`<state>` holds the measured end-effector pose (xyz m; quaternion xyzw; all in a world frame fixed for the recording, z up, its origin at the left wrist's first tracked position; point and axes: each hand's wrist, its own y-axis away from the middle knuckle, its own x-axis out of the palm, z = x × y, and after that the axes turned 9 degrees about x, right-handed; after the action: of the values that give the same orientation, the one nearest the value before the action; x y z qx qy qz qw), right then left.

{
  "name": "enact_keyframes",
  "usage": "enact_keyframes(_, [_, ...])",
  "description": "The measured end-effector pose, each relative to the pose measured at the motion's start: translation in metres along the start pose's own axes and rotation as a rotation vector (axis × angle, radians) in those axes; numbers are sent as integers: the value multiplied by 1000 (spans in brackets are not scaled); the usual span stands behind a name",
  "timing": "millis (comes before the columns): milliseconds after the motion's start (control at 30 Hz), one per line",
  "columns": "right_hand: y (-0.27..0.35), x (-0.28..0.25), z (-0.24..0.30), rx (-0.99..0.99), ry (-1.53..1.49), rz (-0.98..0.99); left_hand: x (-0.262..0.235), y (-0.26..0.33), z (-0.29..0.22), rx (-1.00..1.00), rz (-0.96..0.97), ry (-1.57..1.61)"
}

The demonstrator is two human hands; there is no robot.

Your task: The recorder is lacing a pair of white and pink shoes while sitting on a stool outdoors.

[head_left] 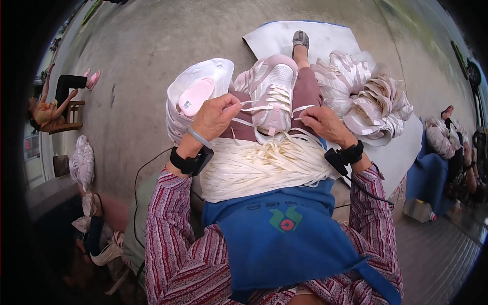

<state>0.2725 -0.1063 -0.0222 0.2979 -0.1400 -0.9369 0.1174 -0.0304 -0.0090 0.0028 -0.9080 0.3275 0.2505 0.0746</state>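
Observation:
A white and pink sneaker [275,89] rests across my lap, its toe pointing away from me and cream laces threaded through its eyelets. To its left, my left hand [216,116] is closed in a pinch on a shoelace [259,108] that runs from the upper eyelets. My right hand [328,124] pinches the other lace end [303,109] on the right side of the shoe. A thick bundle of loose cream laces [264,168] is spread over my lap just below the heel. Black bands with small boxes sit on both wrists.
Beside my left hand stands a white shoe with a pink insole [197,96]. Several more sneakers are piled [363,96] at the right on a white sheet [305,38]. A thin black cable [136,198] hangs at the left. Other people sit far left and far right.

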Motion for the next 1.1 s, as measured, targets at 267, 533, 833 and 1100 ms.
enact_keyframes(267, [-15,23,15,-134,98,-65,47,-5,7,146,35,-227])
enact_keyframes(533, [-13,26,0,-90,146,-128,54,-22,0,5,130,-401])
enact_keyframes(833, [-25,39,-5,-76,292,-177,53,-32,23,-80,292,-237])
enact_keyframes(1100, [-19,26,0,-34,131,-89,31,-34,30,-143,207,-35])
